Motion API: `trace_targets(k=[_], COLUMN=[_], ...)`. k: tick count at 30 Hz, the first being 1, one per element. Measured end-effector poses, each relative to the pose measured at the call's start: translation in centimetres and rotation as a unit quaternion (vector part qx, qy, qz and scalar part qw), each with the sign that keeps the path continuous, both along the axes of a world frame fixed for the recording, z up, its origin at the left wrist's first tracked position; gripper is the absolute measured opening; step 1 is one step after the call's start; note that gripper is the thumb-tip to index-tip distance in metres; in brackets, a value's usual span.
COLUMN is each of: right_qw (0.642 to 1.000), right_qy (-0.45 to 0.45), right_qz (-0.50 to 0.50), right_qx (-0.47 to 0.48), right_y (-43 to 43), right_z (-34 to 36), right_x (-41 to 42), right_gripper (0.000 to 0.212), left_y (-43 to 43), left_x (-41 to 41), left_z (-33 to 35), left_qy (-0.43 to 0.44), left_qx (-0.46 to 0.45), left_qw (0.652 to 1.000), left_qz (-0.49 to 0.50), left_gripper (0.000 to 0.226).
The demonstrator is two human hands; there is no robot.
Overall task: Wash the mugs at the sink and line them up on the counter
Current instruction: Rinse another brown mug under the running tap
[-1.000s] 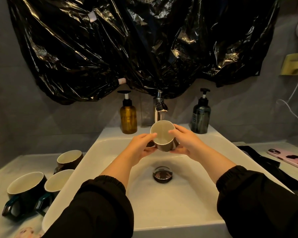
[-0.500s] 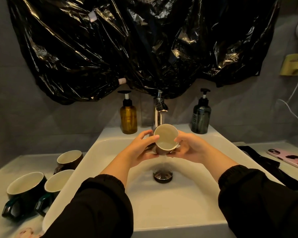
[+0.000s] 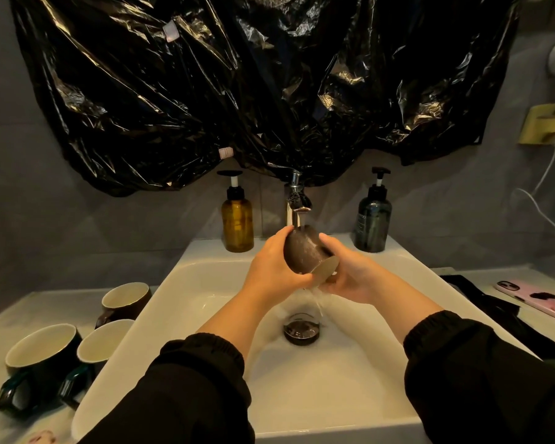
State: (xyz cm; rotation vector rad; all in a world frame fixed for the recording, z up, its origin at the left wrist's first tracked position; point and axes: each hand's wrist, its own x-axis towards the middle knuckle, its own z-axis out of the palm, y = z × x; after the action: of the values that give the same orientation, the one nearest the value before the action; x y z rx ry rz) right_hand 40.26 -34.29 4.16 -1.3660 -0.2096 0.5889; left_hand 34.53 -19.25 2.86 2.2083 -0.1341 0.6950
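Black plastic sheet hangs across the wall behind, biggest thing here. White sink below it, water running. Counter left of the basin carries three upright mugs: dark green mug nearest the front, second mug just beside it against the sink edge, brown mug behind them. Left hand is wrapped round the body of the fourth mug, right hand curled round its rim side; both are clamped on it. That mug is over the basin right under the faucet, tipped base-up, mouth facing down and right. The stream hits the base and runs off the rim. Amber pump bottle left of the faucet, dark pump bottle right. Pink phone lies flat right of the sink. Drain below the hands.
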Motion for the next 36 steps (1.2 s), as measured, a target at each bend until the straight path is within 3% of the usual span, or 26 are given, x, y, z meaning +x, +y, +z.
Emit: trace_targets(k=[6, 11, 15, 17, 20, 22, 24, 29, 36], right_qw=[0.995, 0.997, 0.996, 0.995, 0.994, 0.994, 0.995, 0.998, 1.0], right_qy=[-0.062, -0.057, -0.049, -0.043, -0.041, -0.041, -0.041, -0.053, -0.018], right_qz=[0.032, 0.012, -0.05, -0.069, -0.081, -0.085, -0.083, -0.025, -0.008], right_qx=[-0.067, -0.055, -0.055, -0.059, -0.058, -0.056, -0.047, -0.01, -0.019], right_y=[-0.3, -0.4, 0.0, 0.0, -0.1, -0.1, 0.0, -0.2, 0.1], right_z=[0.1, -0.1, -0.1, -0.1, -0.3, -0.3, -0.3, -0.1, 0.0], right_x=[-0.2, 0.1, 0.0, 0.1, 0.4, 0.5, 0.5, 0.2, 0.1], right_gripper=[0.031, 0.038, 0.046, 0.047, 0.052, 0.052, 0.051, 0.047, 0.037], left_y=[0.0, 0.1, -0.1, 0.1, 0.2, 0.2, 0.1, 0.0, -0.4], left_x=[-0.5, -0.3, 0.2, 0.3, 0.2, 0.2, 0.2, -0.3, -0.1], left_z=[0.2, 0.1, 0.6, 1.0, 1.5, 1.8, 2.0, 2.7, 2.7], left_qy=[-0.027, -0.023, 0.065, 0.132, 0.195, 0.217, 0.239, 0.244, 0.242], left_qx=[0.07, 0.089, -0.018, -0.12, -0.324, -0.425, -0.451, -0.502, -0.484], left_qw=[0.997, 0.996, 0.997, 0.983, 0.925, 0.879, 0.86, 0.83, 0.84], left_qz=[0.002, -0.006, -0.022, -0.035, -0.037, -0.013, 0.004, 0.005, 0.046], left_gripper=[0.098, 0.098, 0.105, 0.105, 0.086, 0.056, 0.037, 0.019, 0.016])
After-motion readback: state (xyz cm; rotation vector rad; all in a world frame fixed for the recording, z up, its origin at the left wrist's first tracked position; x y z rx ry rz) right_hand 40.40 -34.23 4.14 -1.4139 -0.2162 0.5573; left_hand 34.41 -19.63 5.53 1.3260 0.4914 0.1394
